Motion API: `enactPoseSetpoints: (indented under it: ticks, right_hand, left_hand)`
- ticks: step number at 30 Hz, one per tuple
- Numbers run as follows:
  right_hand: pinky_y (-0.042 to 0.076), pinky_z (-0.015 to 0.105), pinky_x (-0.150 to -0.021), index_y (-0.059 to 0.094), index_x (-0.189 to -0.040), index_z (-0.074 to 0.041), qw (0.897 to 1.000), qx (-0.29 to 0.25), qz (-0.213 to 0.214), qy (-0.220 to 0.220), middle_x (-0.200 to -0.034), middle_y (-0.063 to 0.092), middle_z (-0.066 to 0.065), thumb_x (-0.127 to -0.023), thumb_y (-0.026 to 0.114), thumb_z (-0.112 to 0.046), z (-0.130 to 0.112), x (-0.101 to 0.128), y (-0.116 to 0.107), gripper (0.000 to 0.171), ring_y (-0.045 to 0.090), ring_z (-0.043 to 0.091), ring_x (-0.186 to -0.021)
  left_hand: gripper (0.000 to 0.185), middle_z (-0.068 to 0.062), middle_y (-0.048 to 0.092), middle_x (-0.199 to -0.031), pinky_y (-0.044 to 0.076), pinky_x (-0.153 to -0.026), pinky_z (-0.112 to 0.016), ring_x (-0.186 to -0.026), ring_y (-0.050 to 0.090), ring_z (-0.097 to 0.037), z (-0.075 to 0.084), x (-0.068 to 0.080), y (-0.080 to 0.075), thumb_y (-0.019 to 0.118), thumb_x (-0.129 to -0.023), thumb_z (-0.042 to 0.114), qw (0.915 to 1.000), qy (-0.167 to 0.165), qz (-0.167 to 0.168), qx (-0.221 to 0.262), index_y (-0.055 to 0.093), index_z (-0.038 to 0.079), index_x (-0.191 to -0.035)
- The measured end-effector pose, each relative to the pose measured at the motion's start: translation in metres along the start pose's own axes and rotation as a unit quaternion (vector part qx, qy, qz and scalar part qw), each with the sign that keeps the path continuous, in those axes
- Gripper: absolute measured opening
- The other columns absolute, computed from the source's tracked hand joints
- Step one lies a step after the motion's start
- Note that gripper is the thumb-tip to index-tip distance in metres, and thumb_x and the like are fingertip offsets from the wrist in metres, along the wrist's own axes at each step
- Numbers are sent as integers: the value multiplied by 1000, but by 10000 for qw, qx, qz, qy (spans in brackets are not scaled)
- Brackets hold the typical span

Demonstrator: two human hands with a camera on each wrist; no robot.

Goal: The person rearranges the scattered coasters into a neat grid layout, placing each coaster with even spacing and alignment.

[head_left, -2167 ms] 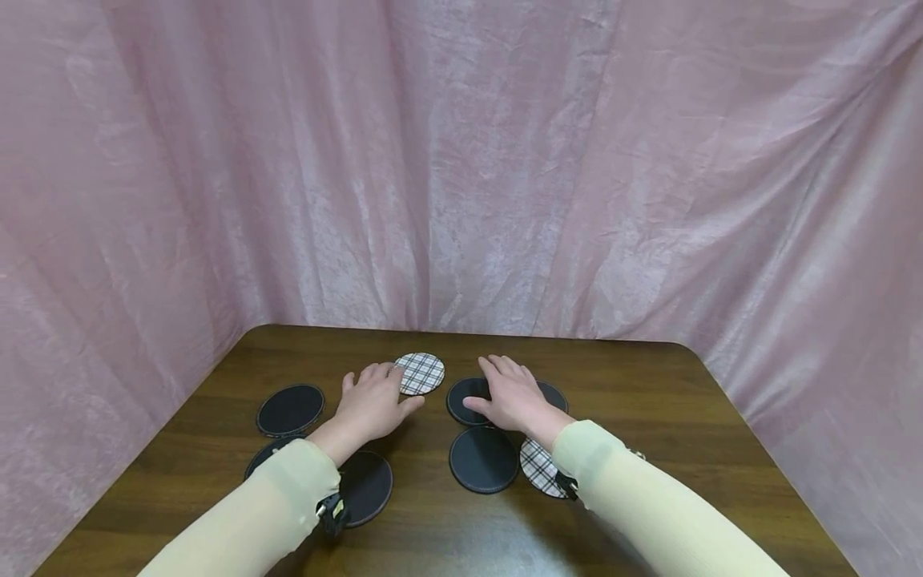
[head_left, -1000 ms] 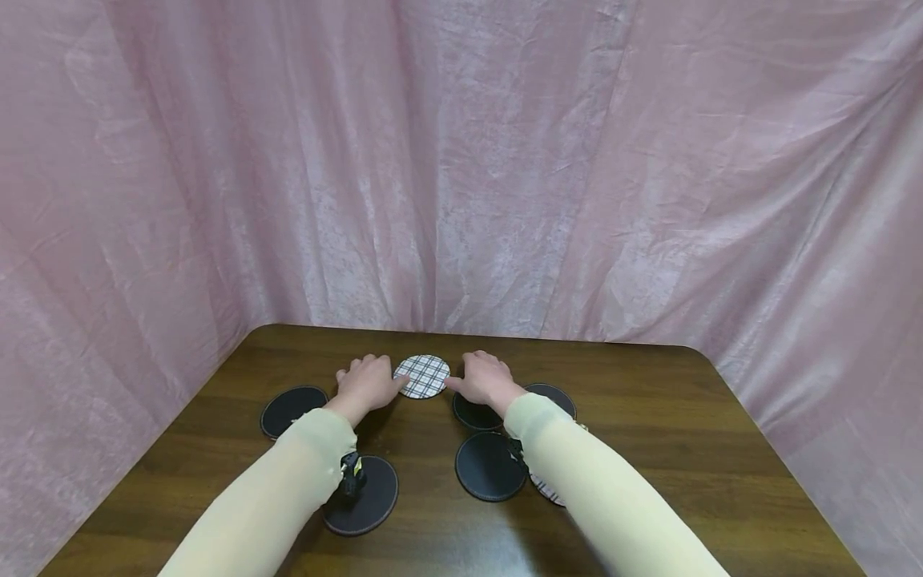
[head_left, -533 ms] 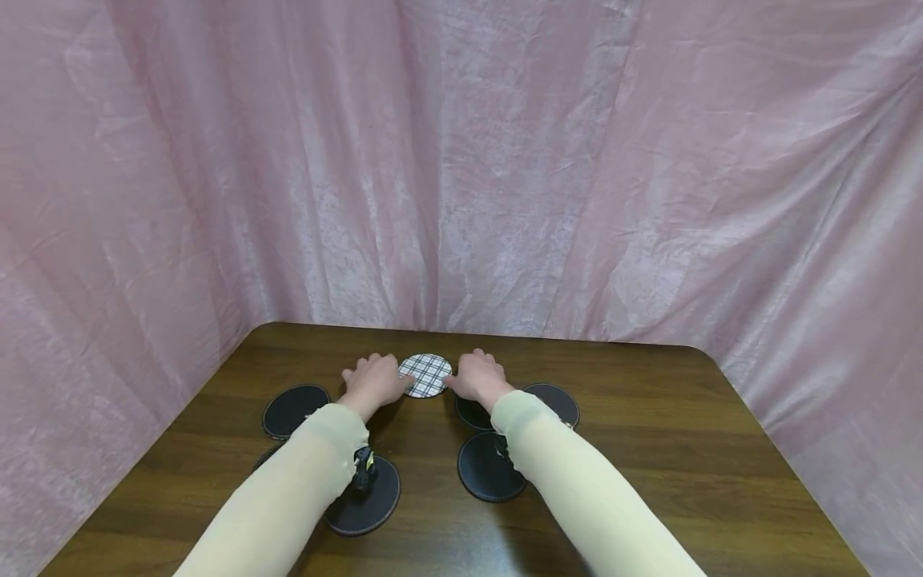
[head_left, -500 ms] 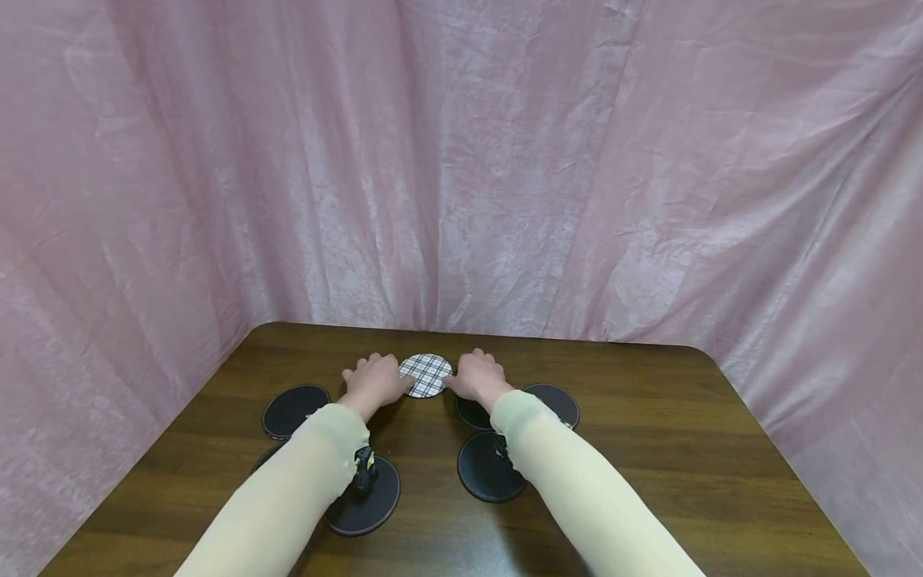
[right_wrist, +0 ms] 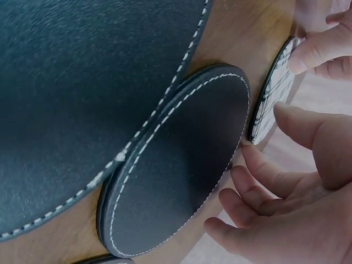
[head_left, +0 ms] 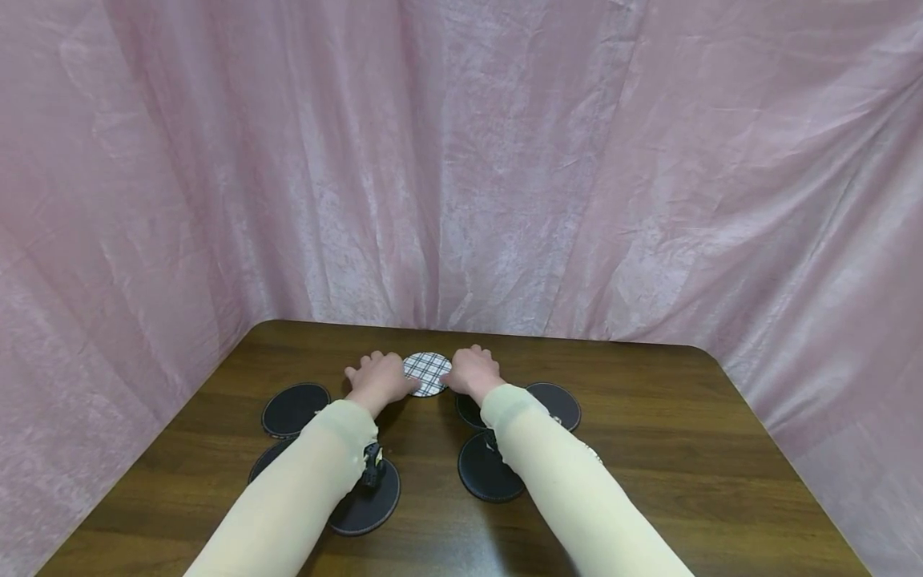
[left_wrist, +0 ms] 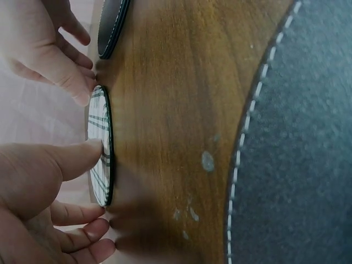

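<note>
Both hands meet at the plaid coaster point(head_left: 428, 373), which lies flat on the table point(head_left: 649, 449) near its far edge, midway across. Left hand point(head_left: 378, 379) sits at the coaster's left side; in the left wrist view its thumb point(left_wrist: 71, 159) lies on the plaid face while the other fingers curl loosely beside the rim, so it pinches lightly at the edge. Right hand point(head_left: 471, 372) is at the coaster's right side; in the right wrist view its thumb hovers just off the rim and its fingers are relaxed and slightly bent, touching the wood beside a black coaster, gripping nothing that I can see. In the left wrist view a fingertip of the right hand point(left_wrist: 82, 94) presses the coaster's rim.

Just nearer than the plaid coaster, under the right wrist, lies a black coaster point(head_left: 472, 410), with white stitching round its edge in the right wrist view point(right_wrist: 181, 165). Another black one point(head_left: 558, 403) lies to its right, and a third point(head_left: 486, 479) nearer still, partly hidden by the right sleeve point(head_left: 570, 497). On the left side, one black coaster point(head_left: 294, 409) lies apart, and two more point(head_left: 364, 505) are partly hidden by the left sleeve point(head_left: 288, 505). Pink cloth point(head_left: 461, 160) hangs behind and at both sides.
</note>
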State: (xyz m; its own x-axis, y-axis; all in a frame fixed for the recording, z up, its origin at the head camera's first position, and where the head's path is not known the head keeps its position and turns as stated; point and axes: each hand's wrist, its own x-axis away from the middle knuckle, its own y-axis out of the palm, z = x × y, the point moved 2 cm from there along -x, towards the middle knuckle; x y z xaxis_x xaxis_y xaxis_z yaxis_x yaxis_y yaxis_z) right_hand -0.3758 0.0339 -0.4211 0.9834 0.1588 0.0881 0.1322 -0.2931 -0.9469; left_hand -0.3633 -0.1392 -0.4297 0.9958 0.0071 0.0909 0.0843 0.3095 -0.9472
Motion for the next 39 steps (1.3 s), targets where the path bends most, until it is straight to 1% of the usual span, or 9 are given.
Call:
enactPoseSetpoints:
  ticks: [9, 14, 19, 22, 26, 29, 32, 35, 39]
  right_hand:
    - [50, 56, -105, 78, -117, -4, 9996, -180, -152, 156, -133, 60, 23, -102, 78, -35, -5, -1, 1, 34, 51, 42, -130]
    - [51, 55, -105, 78, -123, -3, 9991, -188, -169, 347, -135, 58, 24, -102, 80, -38, -9, 2, 0, 40, 50, 41, -130]
    - [52, 50, -103, 76, -125, 0, 9977, -415, -136, 519, -131, 59, 24, -100, 82, -39, -11, 2, 0, 46, 51, 39, -127]
    - [53, 49, -100, 77, -119, 0, 9967, -566, -94, 578, -128, 60, 24, -97, 83, -39, -7, -10, 7, 45, 52, 42, -124]
    - [54, 52, -97, 78, -111, -2, 9959, -695, -26, 578, -126, 64, 23, -94, 85, -43, 8, -41, 28, 45, 55, 44, -122]
    - [53, 55, -97, 81, -99, -8, 9953, -796, 93, 548, -117, 72, 16, -93, 85, -49, 24, -68, 48, 41, 62, 42, -116]
    - [47, 60, -107, 82, -82, -20, 9945, -935, 112, 460, -97, 77, 0, -93, 83, -52, 39, -86, 58, 35, 70, 32, -107]
    - [33, 67, -120, 76, -66, -24, 9926, -1185, 18, 246, -75, 73, -8, -94, 84, -52, 49, -94, 61, 40, 70, 21, -92]
    - [17, 73, -126, 73, -61, -23, 9882, -1530, 87, -63, -64, 69, -8, -95, 85, -48, 55, -98, 63, 44, 66, 15, -84]
  left_hand:
    - [57, -32, 56, -136, 33, -112, -76, -135, 46, -52, -2, -4, 4, 81, -100, 43, 9997, -160, -9, 173, 71, -4, -129]
    - [60, -35, 51, -141, 33, -113, -76, -138, 42, -53, -5, -8, 7, 81, -99, 44, 9991, -283, -130, 300, 70, -5, -132]
    - [64, -36, 47, -145, 31, -115, -76, -139, 40, -54, -13, -18, 14, 82, -98, 46, 9985, -296, -170, 436, 68, -6, -133]
    - [68, -35, 48, -143, 31, -115, -74, -139, 41, -54, -17, -18, 12, 86, -95, 46, 9979, -339, -59, 544, 67, -8, -132]
    - [77, -35, 51, -142, 33, -115, -72, -139, 44, -53, -19, -12, 6, 90, -92, 45, 9974, -314, 178, 631, 60, -11, -136]
    - [80, -33, 57, -140, 36, -112, -70, -136, 49, -53, -20, -10, 4, 91, -92, 44, 9970, -268, 306, 653, 55, -11, -138]
    - [82, -31, 66, -135, 38, -108, -67, -132, 57, -52, -20, -8, 4, 91, -92, 43, 9968, -242, 366, 668, 51, -10, -140]
    - [83, -30, 70, -130, 38, -105, -65, -126, 63, -52, -19, -5, 3, 91, -92, 41, 9968, -196, 423, 655, 49, -9, -142]
    - [80, -28, 72, -129, 37, -104, -66, -122, 66, -50, -19, -1, 0, 88, -96, 39, 9961, -167, 551, 661, 47, -7, -146]
